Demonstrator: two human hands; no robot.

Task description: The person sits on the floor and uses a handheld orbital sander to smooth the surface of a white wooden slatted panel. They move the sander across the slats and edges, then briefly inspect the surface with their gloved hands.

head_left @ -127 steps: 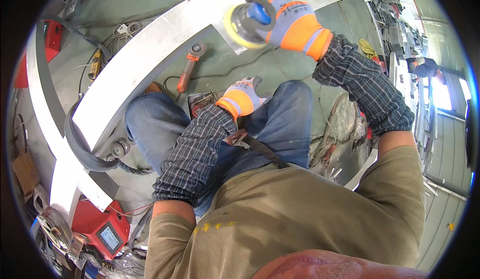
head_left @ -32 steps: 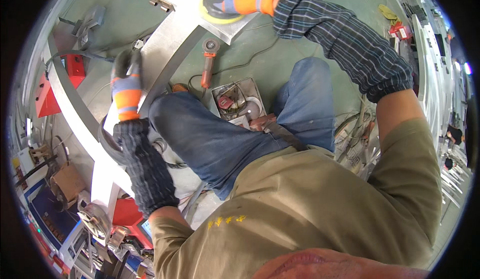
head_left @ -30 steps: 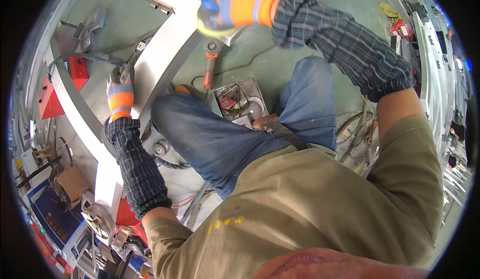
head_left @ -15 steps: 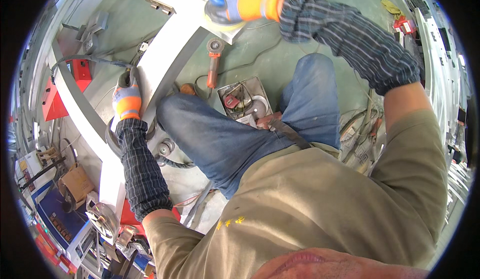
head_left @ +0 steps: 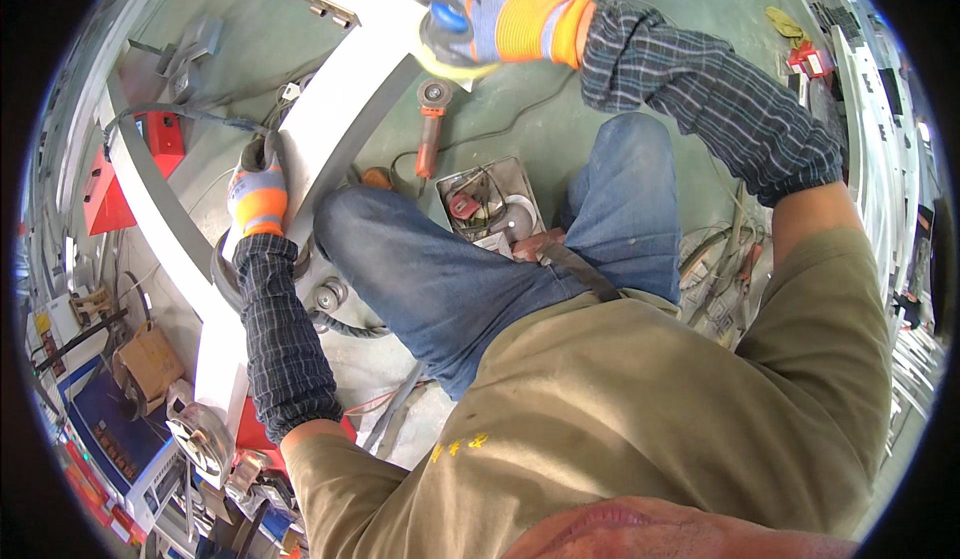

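My right hand (head_left: 500, 14), in a grey and orange work glove, is closed around a round sanding pad with a blue part (head_left: 450, 19) and a yellow rim. The pad lies on the white metal frame (head_left: 350, 69) near its upper junction. My left hand (head_left: 258, 187), gloved alike, curls over the left beam of that frame. A dark cable (head_left: 185, 112) runs up to its fingers; what they grip is mostly hidden. A dark round edge (head_left: 222, 269) shows beside the beam below that wrist.
An orange angle grinder (head_left: 428, 137) lies on the green floor. Between my legs sits a metal box (head_left: 525, 184) of discs and tools. Red blocks (head_left: 160, 144) stand left, loose cables lie around, and a cardboard box (head_left: 150, 359) and clutter fill the lower left.
My right hand and the sanding pad have shifted slightly right and down along the frame. My left hand stays at the beam.
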